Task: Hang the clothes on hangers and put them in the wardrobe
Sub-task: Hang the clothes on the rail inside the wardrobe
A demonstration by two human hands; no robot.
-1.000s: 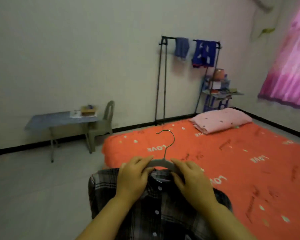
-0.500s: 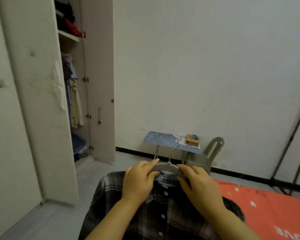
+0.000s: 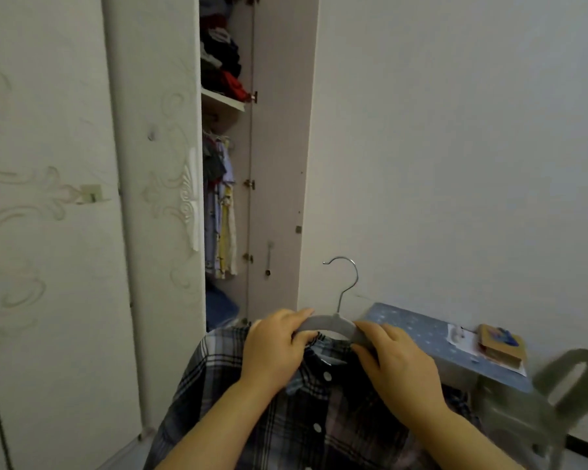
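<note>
A dark plaid button shirt [image 3: 306, 418] hangs on a grey hanger [image 3: 330, 325] with a metal hook pointing up. My left hand [image 3: 274, 351] grips the hanger's left arm and the shirt collar. My right hand [image 3: 398, 364] grips the hanger's right arm. I hold both in front of my chest. Ahead to the left stands the white wardrobe [image 3: 157, 198], its right door [image 3: 279, 164] open, showing hung clothes [image 3: 219, 212] and a shelf with folded clothes [image 3: 221, 59].
A small blue table [image 3: 418, 330] with a brown box [image 3: 503, 347] stands against the wall at right. A grey plastic chair [image 3: 571, 385] is beside it at the lower right. The wardrobe's closed ornate door fills the left.
The view has swung left from the orange bed to the wardrobe, which is now closer. Both hands keep the same hold on the hanger and shirt.
</note>
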